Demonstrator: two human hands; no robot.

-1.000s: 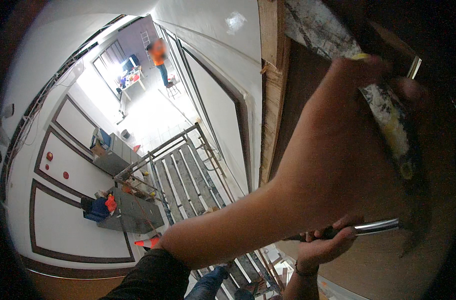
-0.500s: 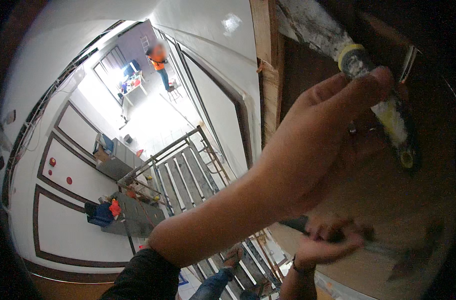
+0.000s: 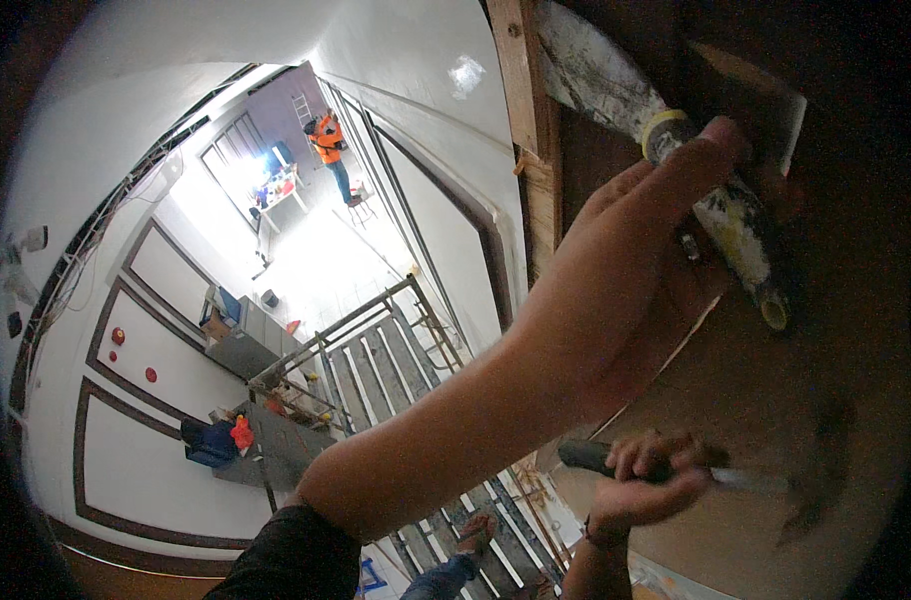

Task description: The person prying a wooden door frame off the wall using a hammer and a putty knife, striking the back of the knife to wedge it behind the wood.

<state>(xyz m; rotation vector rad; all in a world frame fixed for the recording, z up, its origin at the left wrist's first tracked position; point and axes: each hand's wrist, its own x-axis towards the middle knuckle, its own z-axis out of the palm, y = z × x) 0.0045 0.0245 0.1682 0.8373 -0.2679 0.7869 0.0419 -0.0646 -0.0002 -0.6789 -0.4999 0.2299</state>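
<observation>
My left hand (image 3: 656,220) is closed round the dark, plaster-smeared handle of a putty knife (image 3: 601,75). A yellow collar joins that handle to a broad, caked blade, which points up and left beside a timber post. Lower down, my right hand (image 3: 651,480) grips a dark-handled tool (image 3: 583,455). Its pale metal shank extends right over a brown board (image 3: 716,410); the far end is dim and blurred, so its shape is hard to make out. My left forearm crosses above the right hand without touching it.
Below is a slatted scaffold platform (image 3: 381,365) with metal rails, and a bare foot (image 3: 476,533) on its slats. The timber post (image 3: 526,130) edges the dark opening. Grey cabinets (image 3: 246,335) line the left wall. Far off, a person in an orange top (image 3: 328,140) stands on a stool.
My left hand and the putty knife have shifted slightly left and down. A pale slanting edge now shows beneath that hand. The far person's arms are now raised toward the wall.
</observation>
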